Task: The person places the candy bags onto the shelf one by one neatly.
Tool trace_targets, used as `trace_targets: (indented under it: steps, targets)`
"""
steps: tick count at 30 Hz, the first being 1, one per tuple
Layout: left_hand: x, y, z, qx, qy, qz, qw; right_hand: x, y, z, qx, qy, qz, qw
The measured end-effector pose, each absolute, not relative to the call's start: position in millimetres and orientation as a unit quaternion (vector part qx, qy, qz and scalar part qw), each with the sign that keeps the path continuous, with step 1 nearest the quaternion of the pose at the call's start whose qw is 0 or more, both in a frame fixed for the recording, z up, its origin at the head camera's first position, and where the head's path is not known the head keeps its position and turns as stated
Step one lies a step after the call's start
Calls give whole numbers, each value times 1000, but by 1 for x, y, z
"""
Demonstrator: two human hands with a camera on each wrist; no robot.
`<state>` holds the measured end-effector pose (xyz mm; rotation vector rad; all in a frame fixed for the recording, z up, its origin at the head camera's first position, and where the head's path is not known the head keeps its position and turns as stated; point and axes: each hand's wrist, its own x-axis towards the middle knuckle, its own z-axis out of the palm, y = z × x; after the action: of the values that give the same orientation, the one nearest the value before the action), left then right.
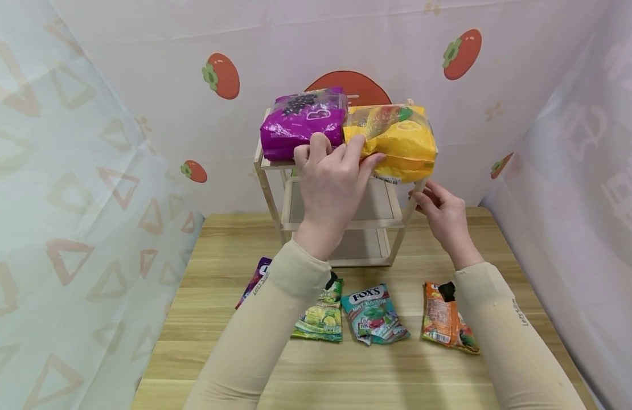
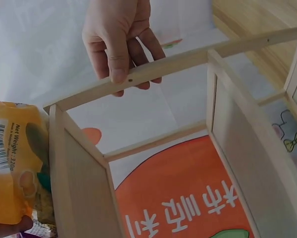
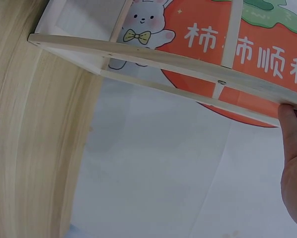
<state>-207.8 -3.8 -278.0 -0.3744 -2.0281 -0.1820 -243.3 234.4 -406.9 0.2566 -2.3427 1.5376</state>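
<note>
Pinching the near left corner of the yellow bag (image 1: 408, 145) with your left hand (image 1: 331, 176): thumb and index on the wrap, other fingers at the front edge of the purple bag (image 1: 300, 131). Yellow bag sits on the rack's (image 1: 372, 225) top tier, right half, side by side with the purple one and touching it. Key relation: most of the yellow bag lies to the right of your left hand and a bit beyond it, so that hand is the nearer; your right hand (image 1: 444, 216) is lower, gripping the rack's front right post (image 2: 178, 62), thumb one side, fingers the other. Bag looks longer left to right, though your hand and the steep angle make its long axis hard to call. Down front on the table (image 1: 193, 341): green packet (image 1: 326, 319), teal packet (image 1: 374, 316), orange packet (image 1: 441, 316), plus a dark purple packet (image 1: 254, 282) partly behind your left sleeve (image 1: 265, 319).
</note>
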Motion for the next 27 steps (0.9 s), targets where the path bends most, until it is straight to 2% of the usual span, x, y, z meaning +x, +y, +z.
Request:
trace_targets:
  steps: [12,19,23,27]
  targets:
    - [-210,-7,-273,-182,-834,-33,519,-244,235,-407,93,-823,534,168]
    - [-215,-5,-275,-317,-787,-47,528,-243,236,-407,88,-832,521,170]
    - [-214,-2,-277,-400,-766,-33,503,-243,236,-407,84,-841,505,174]
    - [-210,-1,-279,-428,-769,-15,475,-243,235,-407,84,-843,501,180]
